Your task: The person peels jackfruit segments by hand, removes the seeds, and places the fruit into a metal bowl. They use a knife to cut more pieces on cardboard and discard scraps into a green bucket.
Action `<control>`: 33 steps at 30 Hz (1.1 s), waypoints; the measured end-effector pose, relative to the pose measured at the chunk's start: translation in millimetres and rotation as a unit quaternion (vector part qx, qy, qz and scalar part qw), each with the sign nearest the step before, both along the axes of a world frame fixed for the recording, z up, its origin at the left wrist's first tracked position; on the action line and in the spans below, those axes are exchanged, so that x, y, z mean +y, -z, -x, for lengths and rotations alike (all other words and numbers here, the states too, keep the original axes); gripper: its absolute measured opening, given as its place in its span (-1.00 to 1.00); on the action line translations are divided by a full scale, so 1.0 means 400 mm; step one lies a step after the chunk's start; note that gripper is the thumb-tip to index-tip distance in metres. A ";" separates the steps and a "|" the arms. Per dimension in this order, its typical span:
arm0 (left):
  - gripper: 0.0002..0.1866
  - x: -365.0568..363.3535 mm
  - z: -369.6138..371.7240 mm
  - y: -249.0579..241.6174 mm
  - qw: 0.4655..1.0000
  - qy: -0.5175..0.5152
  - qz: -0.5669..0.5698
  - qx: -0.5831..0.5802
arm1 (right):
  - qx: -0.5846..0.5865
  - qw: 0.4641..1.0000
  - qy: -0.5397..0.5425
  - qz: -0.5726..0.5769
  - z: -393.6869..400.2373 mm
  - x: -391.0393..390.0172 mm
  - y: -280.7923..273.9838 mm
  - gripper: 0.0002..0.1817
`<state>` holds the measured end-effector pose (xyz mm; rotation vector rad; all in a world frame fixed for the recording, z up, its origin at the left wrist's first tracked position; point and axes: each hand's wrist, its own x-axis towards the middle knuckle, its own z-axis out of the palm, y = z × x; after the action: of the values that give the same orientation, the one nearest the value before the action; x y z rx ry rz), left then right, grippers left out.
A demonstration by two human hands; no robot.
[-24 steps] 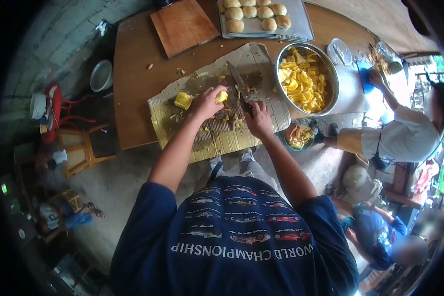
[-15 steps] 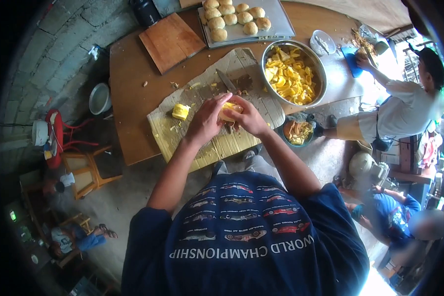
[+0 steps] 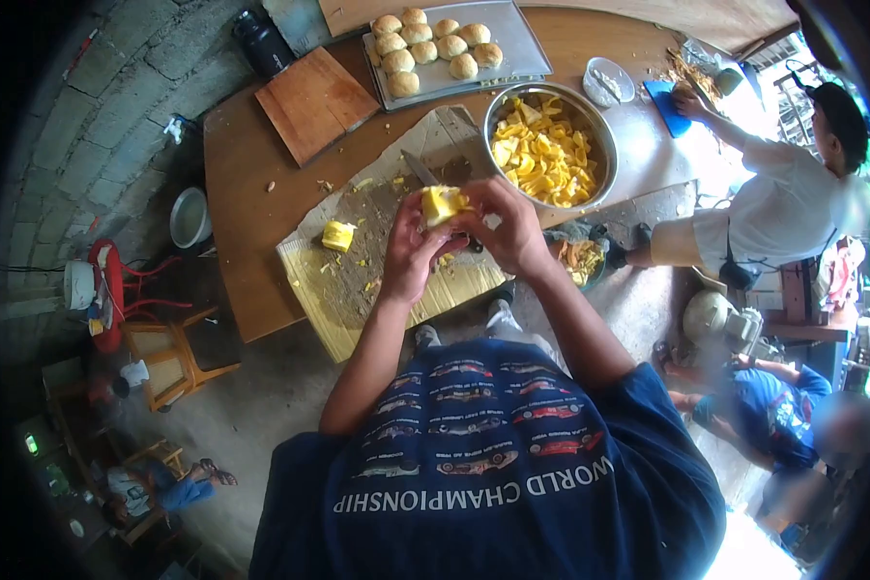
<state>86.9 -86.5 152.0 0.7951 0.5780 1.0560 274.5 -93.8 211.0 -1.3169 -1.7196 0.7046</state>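
My left hand [image 3: 411, 253] is closed around a yellow fruit piece [image 3: 442, 205] that looks like jackfruit, holding it above the cardboard. The fingers of my right hand [image 3: 508, 227] pinch the same piece from the right side. Below lies a sheet of cardboard [image 3: 314, 304] with scraps scattered on it. A second yellow chunk [image 3: 337, 236] rests there, left of my hands. Just beyond my fingers lies a knife [image 3: 419, 168], its handle partly hidden by my hands. A steel bowl [image 3: 486, 145] full of yellow fruit strips [image 3: 543, 153] stands to the right.
At the back are a tray of buns [image 3: 532, 63], a wooden board [image 3: 317, 104] and a small plastic tub [image 3: 610, 83]. A bucket of peelings [image 3: 580, 259] stands below the table's right side. A co-worker [image 3: 793, 184] handles something on a blue board [image 3: 669, 108].
My hands have turned and shifted, so the fruit piece now shows more fully between them. The camera view has moved slightly, and the co-worker's posture is nearly the same.
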 end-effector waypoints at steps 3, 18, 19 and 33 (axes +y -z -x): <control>-0.37 0.005 -0.037 -0.011 0.999 -0.015 -0.018 0.031 | 0.001 0.999 -0.010 -0.031 -0.057 -0.002 0.005 -0.79; -0.50 -0.022 -0.336 -0.107 0.991 -0.096 0.027 0.091 | 0.075 0.995 -0.064 0.027 -0.358 0.005 0.005 -0.86; -0.51 -0.023 -0.350 -0.111 0.991 -0.103 0.032 0.080 | 0.105 0.991 -0.075 0.042 -0.369 0.008 0.009 -0.86; -0.63 -0.004 -0.416 -0.138 0.989 -0.073 0.109 -0.069 | 0.570 0.777 -0.161 0.213 -0.467 0.048 0.080 -0.90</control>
<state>253.3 -88.0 207.4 0.4897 0.6279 1.1494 461.5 -74.5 178.9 -0.5346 -0.7518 1.7234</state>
